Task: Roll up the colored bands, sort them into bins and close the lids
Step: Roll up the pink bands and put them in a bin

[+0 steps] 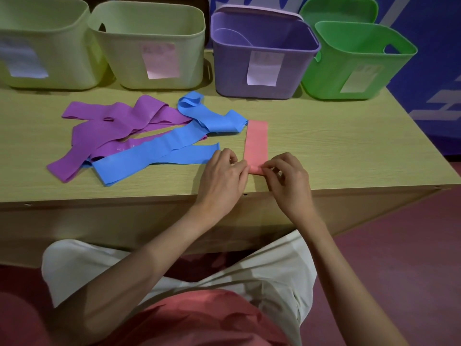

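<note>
Pink band (pixel 256 143): lies flat and straight on the worktop (pixel 324 136), running away from the person, probably so the near end can be rolled forward evenly.
Hands: left hand (pixel 222 173) and right hand (pixel 287 178) each pinch a near corner of that band, where a first small fold or roll shows.
Loose bands: blue band (pixel 159 153) and purple band (pixel 117 123) sprawl tangled to the left, the blue one just beside the left hand.
Bins: two pale yellow-green bins (pixel 147 46), purple bin (pixel 262 56) and green bin (pixel 354 63) stand open along the far edge.
Lids: purple lid (pixel 257 11) and green lid (pixel 336 8) stand behind their bins.
Obstruction: none on the pink band's rolling path, I judge.
</note>
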Motion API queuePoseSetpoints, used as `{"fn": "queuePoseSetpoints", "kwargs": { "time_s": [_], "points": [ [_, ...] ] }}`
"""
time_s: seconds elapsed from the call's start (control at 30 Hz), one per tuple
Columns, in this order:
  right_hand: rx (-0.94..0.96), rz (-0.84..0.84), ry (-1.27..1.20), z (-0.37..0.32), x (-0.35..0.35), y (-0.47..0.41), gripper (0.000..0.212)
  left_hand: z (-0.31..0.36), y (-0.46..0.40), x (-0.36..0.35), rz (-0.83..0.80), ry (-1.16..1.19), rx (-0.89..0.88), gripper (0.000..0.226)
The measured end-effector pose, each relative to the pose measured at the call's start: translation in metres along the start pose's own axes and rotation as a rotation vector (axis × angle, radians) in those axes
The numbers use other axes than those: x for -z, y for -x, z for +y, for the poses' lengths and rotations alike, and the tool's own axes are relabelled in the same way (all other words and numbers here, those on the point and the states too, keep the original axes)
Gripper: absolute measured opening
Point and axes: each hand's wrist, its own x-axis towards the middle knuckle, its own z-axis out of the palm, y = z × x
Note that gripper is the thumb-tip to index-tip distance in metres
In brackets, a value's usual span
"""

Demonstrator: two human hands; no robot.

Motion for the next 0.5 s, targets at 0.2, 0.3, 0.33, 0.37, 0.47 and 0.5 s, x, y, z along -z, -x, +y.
{"fn": "queuePoseSetpoints", "kwargs": {
  "time_s": [0.2,0.3,0.33,0.37,0.47,0.5],
  "points": [
    [0.041,-0.096,0.005,0.006,0.002,-0.004,0.016,0.001,-0.007,-0.005,-0.009,0.024,0.048,0.015],
    [0.023,-0.103,-0.022,0.008,-0.001,-0.009,0.015,-0.001,-0.011,-0.004,-0.040,0.109,0.027,0.011],
    [0.020,-0.114,-0.025,0.009,-0.002,-0.010,0.015,-0.003,-0.011,-0.003,-0.060,0.128,0.008,0.013],
    [0.018,-0.125,-0.022,0.009,-0.001,-0.010,0.014,-0.005,-0.010,-0.001,-0.085,0.143,-0.015,0.016],
    [0.000,-0.134,-0.024,0.005,0.002,-0.009,0.013,-0.011,-0.005,0.002,-0.116,0.165,-0.065,0.026],
    [-0.015,-0.133,-0.044,0.003,0.003,-0.008,0.012,-0.012,-0.004,0.004,-0.104,0.175,-0.074,0.026]
  ]
}}
